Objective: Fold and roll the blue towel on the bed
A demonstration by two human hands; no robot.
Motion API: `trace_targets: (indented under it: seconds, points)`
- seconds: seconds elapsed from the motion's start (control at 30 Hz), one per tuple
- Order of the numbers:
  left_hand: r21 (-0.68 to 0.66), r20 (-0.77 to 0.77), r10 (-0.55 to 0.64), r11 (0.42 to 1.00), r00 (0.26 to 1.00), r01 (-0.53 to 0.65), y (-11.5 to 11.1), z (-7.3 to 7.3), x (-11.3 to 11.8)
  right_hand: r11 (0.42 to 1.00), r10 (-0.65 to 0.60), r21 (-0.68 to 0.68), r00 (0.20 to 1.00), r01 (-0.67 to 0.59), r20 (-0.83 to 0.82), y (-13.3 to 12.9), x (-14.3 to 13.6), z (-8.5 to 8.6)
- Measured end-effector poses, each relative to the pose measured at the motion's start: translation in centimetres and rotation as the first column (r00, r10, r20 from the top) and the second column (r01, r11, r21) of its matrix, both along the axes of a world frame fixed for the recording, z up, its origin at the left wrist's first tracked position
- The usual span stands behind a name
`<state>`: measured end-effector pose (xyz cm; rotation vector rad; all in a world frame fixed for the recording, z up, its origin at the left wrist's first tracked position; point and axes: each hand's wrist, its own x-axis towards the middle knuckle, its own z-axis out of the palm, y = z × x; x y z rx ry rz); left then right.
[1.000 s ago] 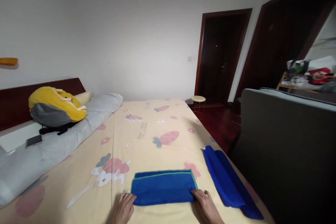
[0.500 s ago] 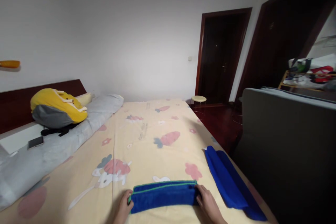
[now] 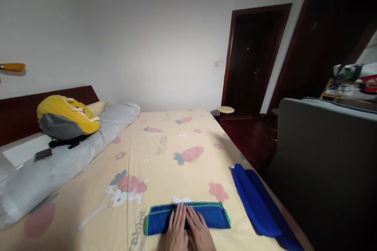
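A blue towel with green edging (image 3: 213,215), folded into a long strip, lies flat at the near side of the bed. My left hand (image 3: 176,225) rests palm down on its middle, fingers stretched out. Right beside it, my right hand (image 3: 198,227) also presses flat on the towel with its fingers extended. Together the hands cover the towel's centre. A second blue cloth (image 3: 256,204), loosely folded lengthwise, lies to the right near the bed's edge, apart from both hands.
The bed has a cream sheet (image 3: 159,180) with carrot and rabbit prints. At left, a yellow and grey backpack (image 3: 67,119) and a phone (image 3: 43,155) lie by a grey, plastic-looking bundle (image 3: 97,141). A dark grey panel (image 3: 321,164) stands right; a round stool (image 3: 226,110) stands beyond.
My hands have let go of the towel's two ends and moved inward to lie flat, side by side, on its middle. The towel now lies flatter.
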<state>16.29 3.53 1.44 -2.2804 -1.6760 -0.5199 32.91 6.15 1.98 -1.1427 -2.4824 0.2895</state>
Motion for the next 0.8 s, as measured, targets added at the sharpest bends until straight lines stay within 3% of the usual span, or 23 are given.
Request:
trace_targets:
  seconds: [0.07,0.17,0.43,0.57,0.7,0.8]
  points:
    - [0.012,-0.016,0.003,1.000,1.000,-0.002,0.0,-1.3,0.6,1.000,-0.003,-0.006,1.000,0.003,0.017,-0.3,-0.7,-0.7]
    - [-0.034,-0.054,-0.010,0.999,0.998,0.008,-0.5,-2.0,-1.1,1.000,-0.003,0.025,0.998,0.002,0.058,-0.3,0.8,-1.0]
    - [-0.247,-0.082,-0.018,0.969,0.997,-0.003,-2.8,1.3,-9.7,0.993,-0.109,-0.037,0.987,0.114,0.116,0.2,9.6,0.3]
    - [-0.231,-0.050,-0.025,0.973,0.998,0.013,-3.3,1.3,-14.2,0.967,-0.220,-0.105,0.968,0.233,0.122,0.9,12.5,0.3]
    - [-0.209,0.139,0.064,0.977,0.988,-0.034,-2.3,0.2,-16.6,0.935,-0.285,-0.196,0.955,0.296,0.083,2.0,13.1,1.7]
    - [-0.240,0.440,0.179,0.968,0.880,-0.077,-0.5,-0.2,-16.4,0.910,-0.367,-0.217,0.930,0.353,-0.025,3.3,12.8,2.7]
